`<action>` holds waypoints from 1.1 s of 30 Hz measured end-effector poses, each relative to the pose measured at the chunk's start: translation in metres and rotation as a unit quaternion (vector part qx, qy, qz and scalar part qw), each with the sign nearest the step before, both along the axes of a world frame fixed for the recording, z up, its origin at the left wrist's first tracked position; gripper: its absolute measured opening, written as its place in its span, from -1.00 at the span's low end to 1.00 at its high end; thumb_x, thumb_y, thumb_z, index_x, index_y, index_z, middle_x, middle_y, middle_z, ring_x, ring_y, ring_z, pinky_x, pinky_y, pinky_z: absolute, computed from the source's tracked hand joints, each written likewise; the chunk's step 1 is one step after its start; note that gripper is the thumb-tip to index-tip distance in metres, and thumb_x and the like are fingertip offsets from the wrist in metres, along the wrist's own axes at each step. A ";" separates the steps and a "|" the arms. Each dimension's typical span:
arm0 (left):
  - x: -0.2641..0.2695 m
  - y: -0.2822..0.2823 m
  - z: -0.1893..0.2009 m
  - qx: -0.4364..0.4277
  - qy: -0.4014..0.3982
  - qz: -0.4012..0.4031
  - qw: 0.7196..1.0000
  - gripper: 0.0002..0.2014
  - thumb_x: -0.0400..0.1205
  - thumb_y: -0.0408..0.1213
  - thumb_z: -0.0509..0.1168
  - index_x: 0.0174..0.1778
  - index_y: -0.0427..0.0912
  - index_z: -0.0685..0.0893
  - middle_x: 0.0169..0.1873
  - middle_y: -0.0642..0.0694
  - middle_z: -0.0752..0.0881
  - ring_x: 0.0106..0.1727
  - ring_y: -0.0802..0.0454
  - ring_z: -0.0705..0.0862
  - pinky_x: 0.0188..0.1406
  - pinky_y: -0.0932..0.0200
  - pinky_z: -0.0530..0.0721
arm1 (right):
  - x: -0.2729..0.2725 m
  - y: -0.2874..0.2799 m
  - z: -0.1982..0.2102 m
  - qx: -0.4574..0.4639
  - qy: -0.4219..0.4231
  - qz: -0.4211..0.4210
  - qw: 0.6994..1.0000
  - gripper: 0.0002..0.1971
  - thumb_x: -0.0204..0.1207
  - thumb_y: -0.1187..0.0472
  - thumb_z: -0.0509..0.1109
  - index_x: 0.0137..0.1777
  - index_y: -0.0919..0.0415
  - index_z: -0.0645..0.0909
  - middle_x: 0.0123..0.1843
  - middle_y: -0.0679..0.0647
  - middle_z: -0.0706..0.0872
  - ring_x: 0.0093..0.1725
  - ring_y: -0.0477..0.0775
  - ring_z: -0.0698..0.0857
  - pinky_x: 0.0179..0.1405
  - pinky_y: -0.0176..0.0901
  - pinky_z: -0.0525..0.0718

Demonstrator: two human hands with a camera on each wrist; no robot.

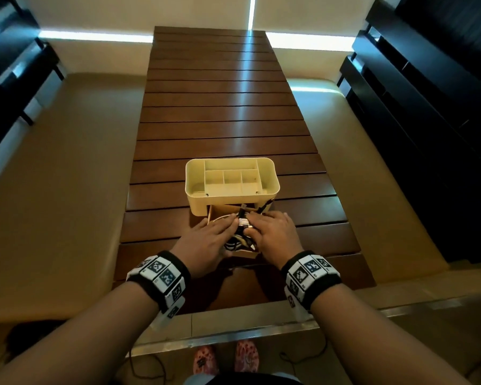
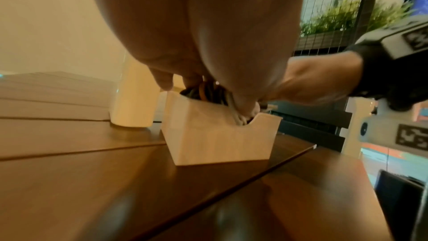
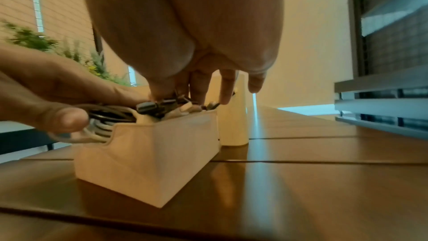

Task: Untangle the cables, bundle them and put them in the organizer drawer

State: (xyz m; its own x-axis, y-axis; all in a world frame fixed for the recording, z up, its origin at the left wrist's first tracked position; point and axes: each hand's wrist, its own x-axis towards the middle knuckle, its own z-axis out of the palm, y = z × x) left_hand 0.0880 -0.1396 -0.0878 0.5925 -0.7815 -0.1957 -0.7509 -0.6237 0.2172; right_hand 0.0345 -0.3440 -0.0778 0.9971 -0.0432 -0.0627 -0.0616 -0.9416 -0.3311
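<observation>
the cables (image 1: 240, 232) lie heaped in the pulled-out drawer (image 3: 148, 162) before the organizer (image 1: 232, 179) on the counter (image 1: 220, 112), some coils riding above its rim. they look light, soft and springy; best pressed on the coils, not the plugs. left hand (image 1: 206, 243) and right hand (image 1: 274, 232) press them with straight fingers. one drawer, two hands; cable count unclear.

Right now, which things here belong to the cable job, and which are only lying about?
For the job:
- cables, packed in the drawer
- drawer, pulled out of the organizer
- organizer, top compartments empty
- left hand and right hand, pressing on the cables

Only about:
- table
- dark benches at the sides
- plants outside
</observation>
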 end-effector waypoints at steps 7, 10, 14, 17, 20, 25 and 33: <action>0.003 -0.001 -0.009 0.014 -0.015 0.001 1.000 -0.28 0.76 0.20 -0.01 0.77 0.05 -0.13 0.77 0.10 -0.07 0.75 0.11 0.04 0.72 -0.27 0.00 | -0.021 0.022 -0.014 -0.036 -0.040 0.084 0.995 -0.42 0.70 0.01 0.26 0.69 0.12 0.30 0.75 0.05 0.25 0.73 0.09 0.21 0.66 0.03 0.00; 0.000 -0.003 -0.002 0.021 0.016 0.007 1.000 -0.29 0.78 0.15 0.00 0.78 -0.01 -0.12 0.77 0.04 -0.10 0.76 0.09 -0.04 0.74 -0.18 -0.08 | -0.015 0.024 -0.021 -0.060 -0.055 0.071 0.994 -0.47 0.60 0.14 0.41 0.58 0.18 0.49 0.62 0.12 0.49 0.61 0.15 0.47 0.60 0.14 0.25; -0.009 -0.007 0.011 0.016 0.004 0.019 1.000 -0.27 0.79 0.04 0.04 0.77 -0.10 -0.19 0.77 -0.06 -0.19 0.76 0.04 -0.19 0.67 -0.05 -0.33 | -0.008 0.022 -0.024 -0.061 -0.052 0.066 0.995 -0.50 0.67 0.11 0.34 0.60 0.14 0.46 0.65 0.07 0.46 0.63 0.12 0.44 0.66 0.17 0.15; -0.034 0.000 0.001 0.020 -0.065 0.005 0.998 -0.24 0.75 -0.09 0.10 0.74 -0.19 -0.18 0.75 -0.18 -0.20 0.74 -0.09 -0.27 0.68 -0.17 -0.39 | -0.007 0.019 -0.025 -0.054 -0.044 0.056 0.996 -0.51 0.74 0.06 0.23 0.65 0.09 0.39 0.69 0.01 0.39 0.67 0.05 0.36 0.69 0.15 0.03; -0.054 0.009 -0.014 0.032 -0.107 0.009 0.994 -0.28 0.67 -0.14 0.18 0.73 -0.30 0.11 0.73 -0.32 0.02 0.75 -0.23 -0.03 0.71 -0.28 -0.10 | -0.007 0.021 -0.027 -0.047 -0.051 0.047 0.996 -0.49 0.73 0.03 0.24 0.65 0.11 0.38 0.68 0.05 0.40 0.67 0.06 0.36 0.69 0.13 0.06; -0.027 0.012 -0.006 0.064 -0.088 -0.011 0.994 -0.38 0.68 -0.15 -0.38 0.72 -0.19 -0.21 0.69 -0.18 -0.28 0.69 -0.08 -0.32 0.65 -0.15 -0.25 | -0.009 0.022 -0.030 -0.042 -0.075 0.036 0.996 -0.50 0.70 0.04 0.31 0.60 0.16 0.47 0.62 0.10 0.51 0.61 0.09 0.47 0.64 0.13 0.24; -0.010 0.004 0.007 0.046 -0.061 -0.016 0.997 -0.38 0.80 0.05 -0.11 0.75 -0.19 0.10 0.75 -0.17 0.09 0.77 -0.08 0.03 0.69 -0.07 0.07 | 0.002 0.021 -0.009 -0.053 -0.018 0.068 0.996 -0.48 0.76 -0.06 0.17 0.64 0.13 0.40 0.67 0.07 0.43 0.66 0.04 0.36 0.68 0.05 0.12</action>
